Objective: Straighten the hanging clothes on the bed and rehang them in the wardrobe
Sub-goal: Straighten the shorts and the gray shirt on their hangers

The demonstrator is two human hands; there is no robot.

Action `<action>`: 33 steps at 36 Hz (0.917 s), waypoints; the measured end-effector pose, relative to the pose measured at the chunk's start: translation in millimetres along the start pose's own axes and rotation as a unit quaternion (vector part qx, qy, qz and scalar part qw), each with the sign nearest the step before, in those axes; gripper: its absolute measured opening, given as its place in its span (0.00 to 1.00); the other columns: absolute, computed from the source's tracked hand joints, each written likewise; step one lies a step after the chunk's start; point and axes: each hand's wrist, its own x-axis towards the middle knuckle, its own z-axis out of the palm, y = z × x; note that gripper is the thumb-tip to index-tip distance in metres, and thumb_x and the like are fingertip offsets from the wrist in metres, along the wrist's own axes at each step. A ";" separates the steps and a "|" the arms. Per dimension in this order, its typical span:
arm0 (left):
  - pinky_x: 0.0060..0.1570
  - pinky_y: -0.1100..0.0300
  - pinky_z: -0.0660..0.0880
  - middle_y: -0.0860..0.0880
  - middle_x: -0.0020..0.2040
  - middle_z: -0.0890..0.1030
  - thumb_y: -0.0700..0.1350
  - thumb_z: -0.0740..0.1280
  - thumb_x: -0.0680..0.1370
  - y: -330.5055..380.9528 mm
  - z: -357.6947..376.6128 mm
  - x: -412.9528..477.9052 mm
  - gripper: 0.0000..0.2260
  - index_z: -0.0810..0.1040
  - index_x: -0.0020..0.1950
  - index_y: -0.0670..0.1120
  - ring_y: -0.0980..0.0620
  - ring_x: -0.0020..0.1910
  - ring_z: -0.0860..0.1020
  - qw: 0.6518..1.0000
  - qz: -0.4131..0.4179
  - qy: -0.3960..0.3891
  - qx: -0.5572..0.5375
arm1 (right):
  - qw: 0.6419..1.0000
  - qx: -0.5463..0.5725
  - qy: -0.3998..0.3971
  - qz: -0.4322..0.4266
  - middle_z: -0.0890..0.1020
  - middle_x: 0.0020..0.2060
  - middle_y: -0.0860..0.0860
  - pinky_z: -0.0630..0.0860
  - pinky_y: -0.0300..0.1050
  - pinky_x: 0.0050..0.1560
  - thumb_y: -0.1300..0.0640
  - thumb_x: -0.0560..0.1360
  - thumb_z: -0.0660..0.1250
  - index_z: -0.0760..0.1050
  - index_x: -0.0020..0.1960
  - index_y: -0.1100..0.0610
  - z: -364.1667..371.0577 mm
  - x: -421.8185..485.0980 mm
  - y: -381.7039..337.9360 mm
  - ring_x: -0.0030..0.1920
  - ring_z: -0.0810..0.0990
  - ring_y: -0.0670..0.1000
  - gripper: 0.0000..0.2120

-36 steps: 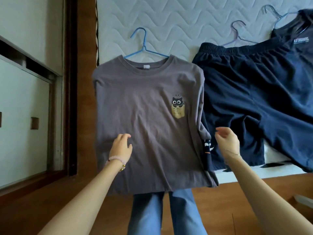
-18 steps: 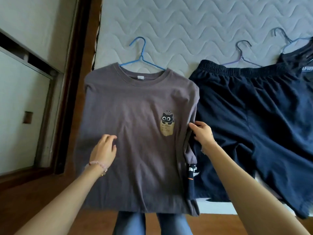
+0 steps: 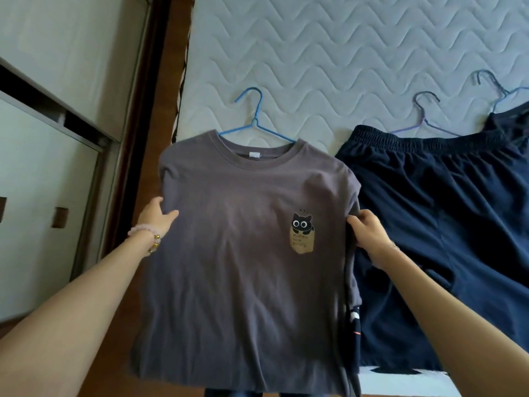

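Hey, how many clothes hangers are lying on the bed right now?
3. A blue hanger in the grey T-shirt, a purple hanger at the navy shorts, and a bluish hanger in the dark top at the right edge. Others may lie outside the frame.

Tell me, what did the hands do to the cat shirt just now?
The left hand slid from the front of the grey T-shirt out to its left edge and grips it. The right hand came in and holds the right edge. The T-shirt stays on its blue hanger; the navy shorts lie unmoved.
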 end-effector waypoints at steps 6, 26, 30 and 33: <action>0.65 0.48 0.69 0.39 0.66 0.74 0.43 0.66 0.76 -3.2 1.0 16.9 0.22 0.68 0.69 0.41 0.38 0.64 0.72 0.997 -0.035 0.039 -0.052 | 0.998 -0.040 0.033 -0.017 0.82 0.46 0.58 0.79 0.50 0.48 0.59 0.75 0.67 0.72 0.52 0.60 -35.6 5.2 -15.5 0.45 0.80 0.55 0.07; 0.62 0.50 0.70 0.39 0.63 0.77 0.43 0.68 0.75 -9.5 -11.6 34.4 0.18 0.73 0.63 0.39 0.39 0.61 0.75 0.993 -0.052 -0.020 -0.105 | 0.992 0.112 -0.013 0.064 0.83 0.46 0.50 0.77 0.46 0.49 0.44 0.75 0.65 0.77 0.59 0.55 -45.4 13.4 -42.1 0.46 0.81 0.50 0.19; 0.55 0.56 0.67 0.38 0.63 0.75 0.43 0.66 0.77 -10.0 -8.7 35.6 0.18 0.73 0.63 0.37 0.38 0.62 0.73 0.989 -0.045 -0.009 -0.140 | 0.964 0.233 -0.030 0.129 0.85 0.39 0.50 0.77 0.46 0.46 0.41 0.77 0.58 0.79 0.57 0.55 -34.0 26.2 -46.5 0.40 0.82 0.50 0.21; 0.52 0.57 0.66 0.39 0.62 0.76 0.45 0.64 0.78 -11.9 -6.5 35.8 0.16 0.75 0.61 0.37 0.39 0.62 0.73 0.985 -0.037 0.010 -0.167 | 0.963 0.207 -0.023 0.171 0.84 0.48 0.55 0.78 0.48 0.50 0.41 0.74 0.64 0.79 0.58 0.58 -21.5 29.4 -46.0 0.49 0.82 0.54 0.22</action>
